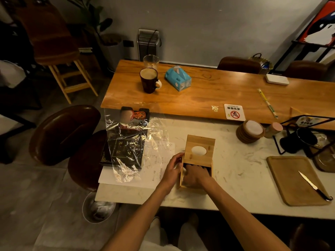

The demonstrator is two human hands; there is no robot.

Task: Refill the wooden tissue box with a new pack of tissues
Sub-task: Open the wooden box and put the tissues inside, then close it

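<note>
The wooden tissue box [199, 141] stands on the white marble table [235, 171] in front of me. Its lid, with an oval hole showing white, is slid back, leaving the near half uncovered. My left hand [172, 168] grips the box's left side wall. My right hand [194, 175] is down inside the uncovered near half with fingers curled under the lid's edge; what it holds is hidden. A blue soft pack of tissues [178, 77] lies on the far wooden table [217, 95], away from both hands.
Crumpled clear plastic wrap [130, 142] lies over a black box and a paper sheet [155, 171] left of the box. A wooden board [290, 178] with a knife [313, 186] lies right. A coaster stack [251, 131], dark mug [149, 80] and glass [151, 61] stand farther back.
</note>
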